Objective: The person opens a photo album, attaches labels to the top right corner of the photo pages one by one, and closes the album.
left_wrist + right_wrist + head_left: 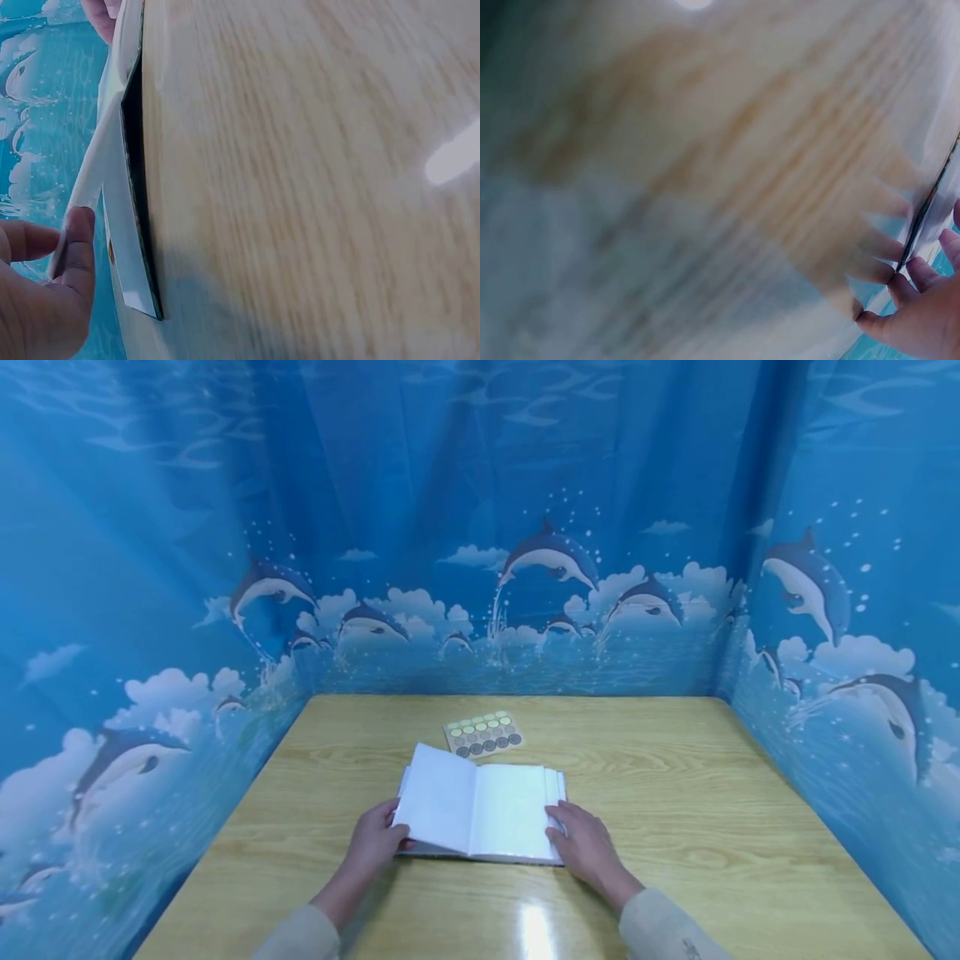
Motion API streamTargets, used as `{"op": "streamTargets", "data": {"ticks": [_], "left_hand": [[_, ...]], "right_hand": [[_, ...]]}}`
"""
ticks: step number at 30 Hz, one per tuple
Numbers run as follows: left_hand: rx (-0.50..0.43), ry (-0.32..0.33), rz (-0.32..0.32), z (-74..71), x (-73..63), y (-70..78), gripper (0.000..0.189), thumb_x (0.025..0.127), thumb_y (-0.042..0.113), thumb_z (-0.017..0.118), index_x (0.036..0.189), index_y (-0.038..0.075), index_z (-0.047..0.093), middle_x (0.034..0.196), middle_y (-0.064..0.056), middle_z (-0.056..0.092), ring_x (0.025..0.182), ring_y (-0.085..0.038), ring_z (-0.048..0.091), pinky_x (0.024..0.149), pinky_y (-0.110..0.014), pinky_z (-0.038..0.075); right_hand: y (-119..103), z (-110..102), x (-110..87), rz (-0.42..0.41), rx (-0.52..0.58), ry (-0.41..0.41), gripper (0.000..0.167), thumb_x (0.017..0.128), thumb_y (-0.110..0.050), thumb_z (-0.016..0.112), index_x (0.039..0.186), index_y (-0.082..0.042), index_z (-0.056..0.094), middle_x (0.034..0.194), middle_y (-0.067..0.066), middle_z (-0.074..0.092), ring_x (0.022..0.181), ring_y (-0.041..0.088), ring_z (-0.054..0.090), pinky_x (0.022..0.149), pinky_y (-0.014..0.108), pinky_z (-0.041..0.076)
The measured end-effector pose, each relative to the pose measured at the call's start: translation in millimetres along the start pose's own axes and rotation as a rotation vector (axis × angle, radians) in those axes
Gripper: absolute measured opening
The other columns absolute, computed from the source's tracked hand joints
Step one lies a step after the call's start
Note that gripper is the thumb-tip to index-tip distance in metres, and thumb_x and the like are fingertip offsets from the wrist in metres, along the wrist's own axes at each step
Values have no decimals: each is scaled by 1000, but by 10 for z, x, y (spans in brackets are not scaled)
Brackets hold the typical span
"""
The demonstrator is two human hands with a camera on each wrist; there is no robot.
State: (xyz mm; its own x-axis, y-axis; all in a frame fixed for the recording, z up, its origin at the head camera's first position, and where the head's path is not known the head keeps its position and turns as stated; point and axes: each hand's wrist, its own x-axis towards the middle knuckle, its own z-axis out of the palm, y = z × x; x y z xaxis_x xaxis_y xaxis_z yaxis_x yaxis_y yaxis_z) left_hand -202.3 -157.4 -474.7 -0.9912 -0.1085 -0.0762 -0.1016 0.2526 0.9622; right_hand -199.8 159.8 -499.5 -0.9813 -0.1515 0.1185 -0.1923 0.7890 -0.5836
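Note:
An open book [510, 810] with blank white pages lies on the table. At its left side, my left hand [377, 837] pinches a raised page [437, 797] between thumb and fingers. In the left wrist view this leaf [94, 161] slants up, apart from the cover [127, 240] beneath. My right hand [587, 842] holds the book's right edge, with two fingertips over the page margin. The right wrist view has the right hand [922, 311] with bent fingers along the dark cover edge [926, 206], one digit down by the tabletop.
Just behind the book lies a small card [483, 735] with rows of round pale and dark spots. The wooden table [660, 760] is glossy, with a bright reflection near its front. Blue dolphin-print curtains [480, 510] enclose it at the back and both sides.

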Motion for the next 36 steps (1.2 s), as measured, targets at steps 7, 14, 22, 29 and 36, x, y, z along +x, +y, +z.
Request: {"op": "streamTargets", "data": {"ticks": [7, 14, 22, 29, 36], "left_hand": [[155, 19, -34, -46, 9, -87, 62, 77, -16, 58, 136, -20, 41, 115, -41, 57, 73, -24, 66, 60, -31, 59], [429, 6, -15, -123, -1, -121, 56, 79, -1, 70, 131, -14, 52, 83, -11, 57, 71, -20, 54, 63, -32, 49], [697, -13, 87, -144, -5, -120, 45, 75, 8, 69, 117, -7, 63, 103, -21, 64, 96, -37, 61, 85, -52, 51], [644, -42, 234, 16, 61, 17, 29, 75, 3, 68, 104, 0, 69, 87, -8, 59, 78, -23, 56, 70, -41, 51], [639, -149, 447, 391, 83, 135, 32, 85, 10, 75, 113, -2, 67, 109, -17, 64, 103, -33, 60, 94, -50, 50]], "right_hand": [[1, 1, 9, 10, 2, -10, 36, 98, -14, 59, 131, -1, 61, 141, 26, 50, 133, 46, 42, 110, 68, 23], [2, 11, 4, 9, 4, -7, 36, 98, -14, 59, 131, -1, 61, 141, 26, 50, 133, 46, 42, 110, 68, 24], [0, 18, 16, 17, 11, 2, 37, 98, -15, 59, 132, 0, 60, 141, 26, 50, 133, 45, 42, 111, 67, 23], [1, 19, 12, 23, 18, -5, 38, 98, -14, 58, 132, 2, 59, 141, 27, 50, 133, 46, 42, 111, 66, 24], [-11, 1, 15, 18, 34, 9, 36, 100, -14, 54, 132, 2, 60, 140, 27, 51, 132, 46, 43, 111, 66, 26]]}}
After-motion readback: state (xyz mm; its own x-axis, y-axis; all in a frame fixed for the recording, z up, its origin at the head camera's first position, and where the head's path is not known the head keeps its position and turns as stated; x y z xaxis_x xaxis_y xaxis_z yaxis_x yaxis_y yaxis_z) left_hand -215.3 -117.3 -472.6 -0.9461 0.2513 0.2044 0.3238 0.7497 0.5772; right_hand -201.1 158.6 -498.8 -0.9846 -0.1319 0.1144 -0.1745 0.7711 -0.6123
